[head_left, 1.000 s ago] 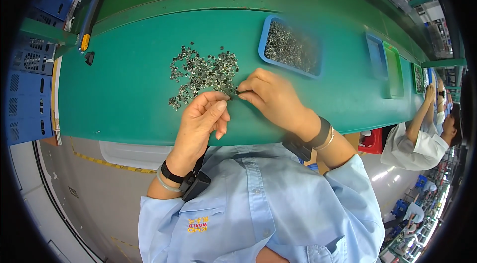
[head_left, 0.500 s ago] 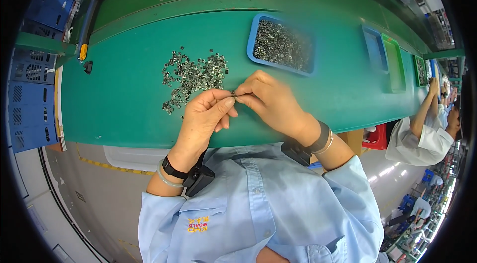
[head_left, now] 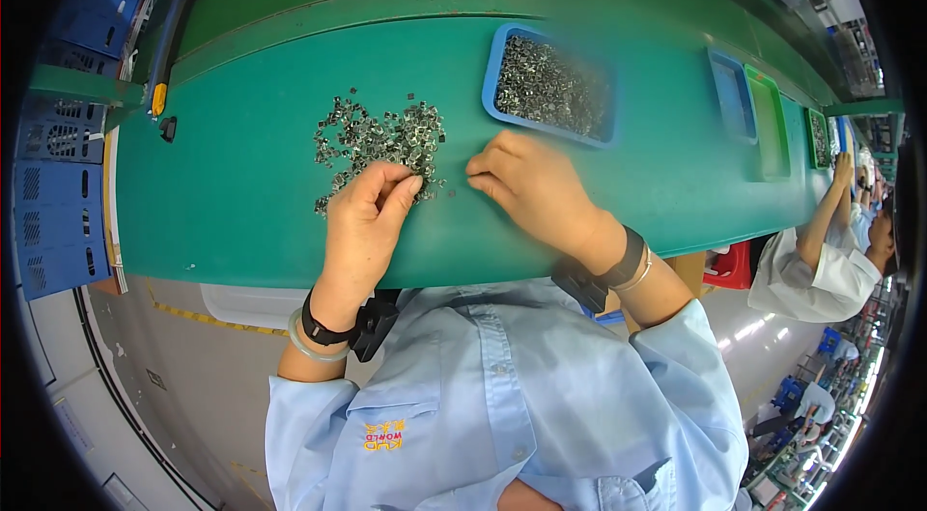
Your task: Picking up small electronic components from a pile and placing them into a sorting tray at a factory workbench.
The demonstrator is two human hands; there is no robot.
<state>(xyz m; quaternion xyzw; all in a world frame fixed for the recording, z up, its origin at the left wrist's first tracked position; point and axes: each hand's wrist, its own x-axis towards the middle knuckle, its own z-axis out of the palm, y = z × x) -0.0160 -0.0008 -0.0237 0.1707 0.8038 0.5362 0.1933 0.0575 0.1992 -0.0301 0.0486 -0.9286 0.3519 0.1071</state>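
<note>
A loose pile of small dark and silvery metal pieces [head_left: 381, 136] lies on the green work mat [head_left: 241, 192], left of centre. My left hand [head_left: 365, 221] is at the pile's near right edge, thumb and forefinger pinched together. What sits between those fingertips is too small to make out. To the right, my right hand [head_left: 541, 190] hovers over the mat with its fingers curled and thumb tip against the forefinger. Any piece in that pinch is hidden. One small piece [head_left: 451, 193] lies on the mat between my hands.
Beyond my right hand stands a blue tray [head_left: 494, 76] full of similar pieces, partly blurred. Farther right are another blue tray [head_left: 731, 96] and a green tray [head_left: 768, 125]. Blue crates [head_left: 63, 221] stand at the left. A co-worker [head_left: 821, 255] sits at the far right.
My hands, which met fingertip to fingertip over the mat, have come apart. The left has moved left to the pile's edge; the right stays almost in place.
</note>
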